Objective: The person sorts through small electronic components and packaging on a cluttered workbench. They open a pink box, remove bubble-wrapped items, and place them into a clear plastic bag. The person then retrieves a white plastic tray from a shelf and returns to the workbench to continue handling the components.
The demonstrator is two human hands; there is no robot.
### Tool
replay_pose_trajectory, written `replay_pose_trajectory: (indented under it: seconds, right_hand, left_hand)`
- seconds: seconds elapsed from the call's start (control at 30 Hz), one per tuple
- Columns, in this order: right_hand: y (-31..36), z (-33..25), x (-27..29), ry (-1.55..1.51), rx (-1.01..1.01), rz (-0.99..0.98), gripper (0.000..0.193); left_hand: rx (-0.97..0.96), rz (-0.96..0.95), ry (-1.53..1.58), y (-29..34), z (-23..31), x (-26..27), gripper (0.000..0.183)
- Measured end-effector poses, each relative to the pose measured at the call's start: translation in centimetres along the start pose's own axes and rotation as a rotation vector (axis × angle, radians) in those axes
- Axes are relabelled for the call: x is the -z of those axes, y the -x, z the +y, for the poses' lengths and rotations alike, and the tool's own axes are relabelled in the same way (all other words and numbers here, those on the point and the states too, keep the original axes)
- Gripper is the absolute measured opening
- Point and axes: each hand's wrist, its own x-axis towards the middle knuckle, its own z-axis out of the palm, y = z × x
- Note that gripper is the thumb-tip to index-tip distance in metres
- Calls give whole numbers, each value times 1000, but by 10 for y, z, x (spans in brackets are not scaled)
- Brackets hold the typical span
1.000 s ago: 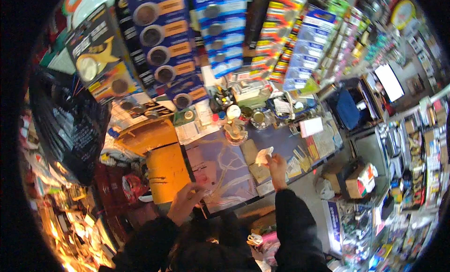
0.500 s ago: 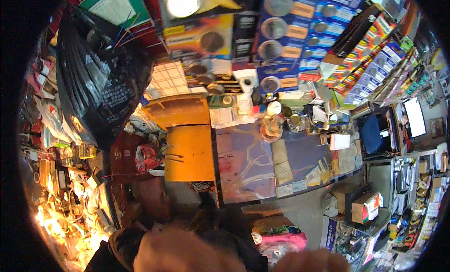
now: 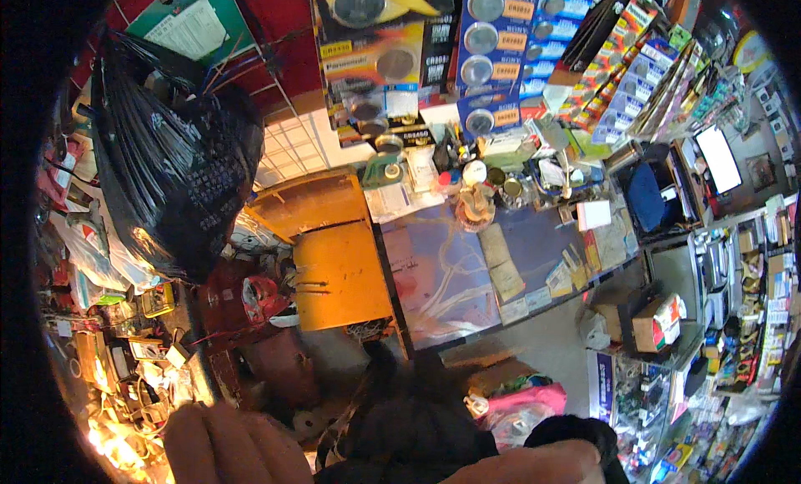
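Observation:
At the lower edge my left hand (image 3: 234, 447) is raised close in front of me. Its fingers lie side by side and bend over, with the tips out of sight, so whatever they may hold is hidden. My right hand (image 3: 534, 466) also rises from the lower edge, beside a black sleeve (image 3: 576, 434). Only a strip of skin shows there, and its fingers cannot be made out. Between the two hands is my dark clothing (image 3: 417, 434). Neither hand touches the desk (image 3: 442, 275) ahead.
An orange wooden chair (image 3: 342, 271) stands left of the desk. A black plastic bag (image 3: 171, 158) hangs at the left, above a cluttered, brightly lit bench (image 3: 142, 359). Button-cell battery cards (image 3: 492, 58) hang ahead. Cardboard boxes (image 3: 655, 321) and packed shelves stand right.
My view has turned slightly, so the desk and battery cards sit differently. My left hand has moved left and apart from the right, and the black sleeve now shows beside the right hand.

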Motion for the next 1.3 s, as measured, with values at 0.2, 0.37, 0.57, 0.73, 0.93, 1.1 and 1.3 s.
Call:
replay_pose_trajectory:
  seconds: [0.2, 0.37, 0.57, 0.73, 0.93, 1.1, 1.3]
  right_hand:
    - [-9, -7, -27, 240, 106, 147, 38]
    - [-20, -22, -34, 460, 83, 189, 25]
    - [-14, -31, -22, 360, -3, 129, 24]
    - [2, -35, -16, 240, -65, 77, 36]
    - [8, -31, -24, 56, 58, 201, 52]
    - [14, -24, -23, -106, 72, 144, 56]
    - [7, -55, -8, 132, -113, 44, 49]
  left_hand:
    - [-84, -26, -318, 16, 15, 44, 18]
    - [-114, 85, -372, 12, -4, 54, 17]
    - [-126, 228, -358, 15, -18, 58, 16]
    - [-136, 326, -369, 14, -33, 63, 10]
    - [-148, 374, -330, 11, -47, 68, 8]
    - [-133, 469, -334, 10, -52, 67, 6]
    - [-106, 432, -423, 9, -52, 66, 7]
